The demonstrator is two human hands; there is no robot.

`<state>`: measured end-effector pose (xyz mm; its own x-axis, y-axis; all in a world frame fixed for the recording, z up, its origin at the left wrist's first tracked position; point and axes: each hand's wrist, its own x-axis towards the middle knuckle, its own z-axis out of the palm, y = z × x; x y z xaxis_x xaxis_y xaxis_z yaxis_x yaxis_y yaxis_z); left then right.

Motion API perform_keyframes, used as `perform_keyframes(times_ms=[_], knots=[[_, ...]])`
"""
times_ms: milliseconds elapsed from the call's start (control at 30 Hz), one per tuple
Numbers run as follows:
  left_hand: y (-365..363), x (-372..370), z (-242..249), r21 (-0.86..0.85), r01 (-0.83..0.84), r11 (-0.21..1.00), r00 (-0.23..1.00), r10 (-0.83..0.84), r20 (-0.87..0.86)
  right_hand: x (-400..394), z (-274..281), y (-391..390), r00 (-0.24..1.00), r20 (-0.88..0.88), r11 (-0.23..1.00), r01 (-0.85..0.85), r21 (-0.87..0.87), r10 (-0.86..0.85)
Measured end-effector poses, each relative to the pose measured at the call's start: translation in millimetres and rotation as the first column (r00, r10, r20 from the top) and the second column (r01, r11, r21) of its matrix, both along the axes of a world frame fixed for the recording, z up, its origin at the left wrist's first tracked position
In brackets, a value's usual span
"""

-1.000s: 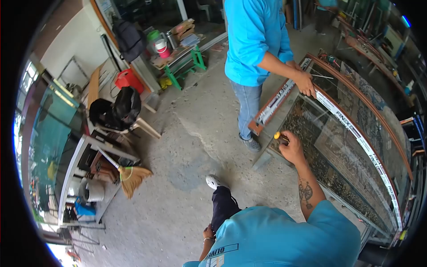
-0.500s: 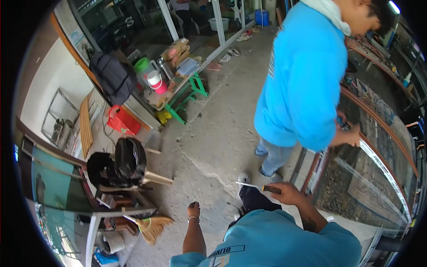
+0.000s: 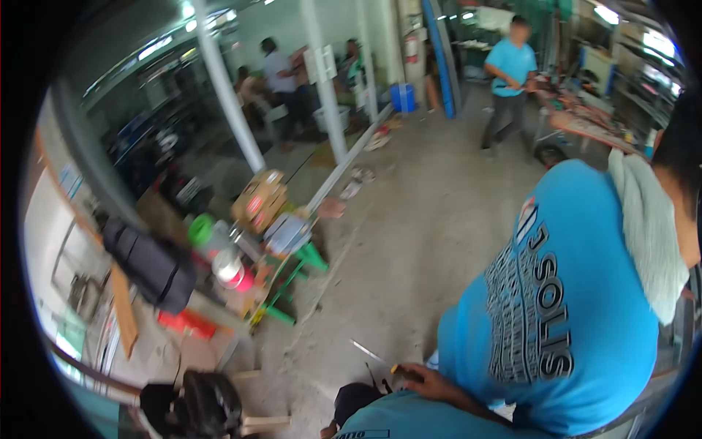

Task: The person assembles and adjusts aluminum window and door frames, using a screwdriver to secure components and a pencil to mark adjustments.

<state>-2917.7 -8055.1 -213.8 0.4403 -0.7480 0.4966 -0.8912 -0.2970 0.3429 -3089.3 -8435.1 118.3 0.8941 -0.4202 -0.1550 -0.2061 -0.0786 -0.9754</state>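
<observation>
Right hand (image 3: 423,382) is holding a screwdriver (image 3: 398,370), its tip touching no workpiece; left hand (image 3: 329,431) is barely showing, can't tell grip.

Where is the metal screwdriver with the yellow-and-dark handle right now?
In the head view, the screwdriver is in the right hand, low near the centre, just left of the nearest co-worker's bright blue shirt.

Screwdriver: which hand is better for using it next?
Probably the right hand: it holds the screwdriver by its handle, with the shaft pointing away. The left hand barely shows at the bottom edge, apart from the tool.
</observation>
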Motion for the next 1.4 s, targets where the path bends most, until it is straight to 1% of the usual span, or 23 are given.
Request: perform_keyframes(times_ms=[100, 200, 333, 367, 433, 467, 533, 567, 633, 667, 700, 733, 833, 900, 967, 1000, 1033, 1100, 1133, 1167, 1333, 1367, 1400], knots=[[-124.0, 110.7, -16.5, 0.000, -0.048, 0.999, 0.913, 0.044, -0.405, 13.6, -6.2, -28.5, 0.984, -0.106, 0.988, 0.148, 0.051, -0.142], [-227.6, 210.4, -23.0, 0.122, -0.050, 0.991, 0.671, 0.124, -0.731, 45.1, -10.9, -48.7, 0.928, -0.148, 0.903, 0.369, 0.221, -0.343], [-355.8, 339.4, -18.7, 0.378, 0.016, 0.926, 0.225, 0.365, -0.903, 115.1, -55.3, -90.1, 0.788, -0.148, 0.772, 0.615, 0.163, -0.597], [-376.5, 374.5, -10.8, 0.458, 0.043, 0.888, 0.115, 0.451, -0.885, 131.9, -64.9, -103.2, 0.755, -0.256, 0.751, 0.646, 0.135, -0.603], [-451.4, 401.5, 50.3, 0.397, 0.115, 0.911, 0.158, 0.377, -0.912, 166.3, -51.0, -126.7, 0.657, -0.372, 0.714, 0.699, -0.025, -0.656], [-470.1, 414.7, 54.8, 0.404, 0.144, 0.903, 0.169, 0.380, -0.909, 180.5, -52.6, -129.9, 0.636, -0.378, 0.692, 0.721, -0.020, -0.673], [-532.1, 436.9, 62.6, 0.234, 0.202, 0.951, 0.329, 0.159, -0.931, 199.6, -50.5, -158.4, 0.606, -0.439, 0.688, 0.724, -0.042, -0.664], [-553.2, 449.3, 67.7, 0.235, 0.227, 0.945, 0.338, 0.150, -0.929, 206.6, -51.2, -169.8, 0.589, -0.435, 0.668, 0.743, -0.039, -0.681], [-571.3, 473.0, 68.2, 0.311, 0.424, 0.851, 0.553, 0.029, -0.833, 214.9, -53.3, -181.0, 0.571, -0.345, 0.636, 0.764, -0.109, -0.745], [-578.2, 483.2, 64.9, 0.378, 0.434, 0.818, 0.582, 0.066, -0.811, 219.0, -49.0, -189.5, 0.549, -0.362, 0.617, 0.780, -0.102, -0.753], [-592.2, 496.2, 58.9, 0.574, 0.506, 0.644, 0.677, 0.116, -0.727, 220.1, -55.6, -194.9, 0.533, -0.360, 0.597, 0.797, -0.090, -0.765], [-604.3, 511.2, 55.3, 0.756, 0.603, 0.253, 0.771, -0.430, -0.470, 219.8, -65.4, -202.4, 0.506, -0.357, 0.573, 0.812, -0.110, -0.785], [-682.8, 532.0, 50.4, 0.786, 0.579, 0.217, 0.752, -0.515, -0.412, 225.2, -61.5, -242.2, 0.428, -0.379, 0.501, 0.858, -0.115, -0.821], [-725.6, 532.2, 43.8, 0.807, 0.556, 0.200, 0.741, -0.559, -0.372, 220.5, -61.8, -273.8, 0.369, -0.439, 0.345, 0.929, 0.137, -0.819], [-760.8, 533.1, 42.3, 0.829, 0.524, 0.196, 0.740, -0.586, -0.330, 216.1, -65.7, -315.7, 0.323, -0.447, 0.256, 0.945, 0.206, -0.834], [-791.1, 532.3, 45.3, 0.836, 0.507, 0.208, 0.741, -0.601, -0.300, 213.7, -78.1, -345.6, 0.260, -0.441, 0.123, 0.941, 0.315, -0.859], [-815.5, 529.8, 47.5, 0.843, 0.491, 0.219, 0.743, -0.611, -0.274, 208.2, -89.2, -376.7, 0.200, -0.449, -0.007, 0.908, 0.418, -0.871], [-830.9, 522.2, 45.0, 0.860, 0.461, 0.218, 0.753, -0.609, -0.250, 184.0, -118.1, -430.5, 0.471, -0.067, 0.473, 0.853, -0.222, -0.880], [-842.2, 516.5, 43.5, 0.866, 0.450, 0.220, 0.755, -0.612, -0.237, 178.3, -129.3, -466.8, 0.230, -0.119, 0.172, 0.913, 0.371, -0.966], [-859.1, 508.8, 41.4, 0.869, 0.441, 0.223, 0.753, -0.618, -0.224, 173.4, -128.3, -504.0, 0.039, -0.303, -0.226, 0.577, 0.785, -0.952], [-907.1, 438.8, 36.6, 0.874, 0.440, 0.208, 0.749, -0.622, -0.229, 115.8, -42.7, -594.2, -0.053, -0.041, -0.062, 0.494, 0.867, -0.998], [-931.2, 417.8, 48.4, 0.696, 0.453, 0.557, 0.803, 0.083, -0.590, 107.9, -33.9, -610.6, -0.078, 0.055, 0.009, 0.495, 0.869, -0.995], [-962.6, 401.0, 56.5, 0.691, 0.460, 0.559, 0.796, 0.086, -0.599, 105.5, -22.6, -622.4, -0.103, 0.007, -0.050, 0.543, 0.838, -0.995]])
